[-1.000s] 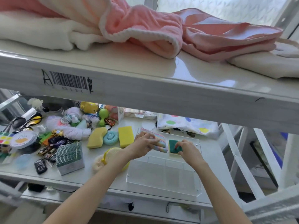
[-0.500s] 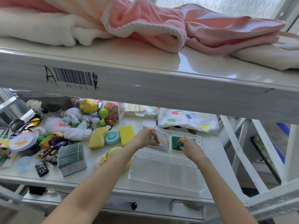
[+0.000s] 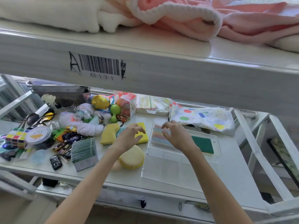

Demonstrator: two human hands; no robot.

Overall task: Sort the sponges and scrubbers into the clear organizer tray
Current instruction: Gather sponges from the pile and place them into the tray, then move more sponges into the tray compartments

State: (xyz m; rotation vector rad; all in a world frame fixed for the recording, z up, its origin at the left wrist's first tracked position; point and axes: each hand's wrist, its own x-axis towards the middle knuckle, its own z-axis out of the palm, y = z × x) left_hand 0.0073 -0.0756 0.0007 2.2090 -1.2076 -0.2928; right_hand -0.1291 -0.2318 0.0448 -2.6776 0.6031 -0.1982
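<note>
while both hands (image 3: pixel 129 136) (empty) hover — sponges (image 3: pixel 202 143) rest in tray (image 3: pixel 163 173).

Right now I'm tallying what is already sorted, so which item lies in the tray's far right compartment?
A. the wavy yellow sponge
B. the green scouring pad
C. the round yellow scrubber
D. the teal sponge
B: the green scouring pad lies flat in the far right compartment of the clear organizer tray, while the round yellow scrubber and wavy yellow sponge sit on the shelf outside it.
</note>
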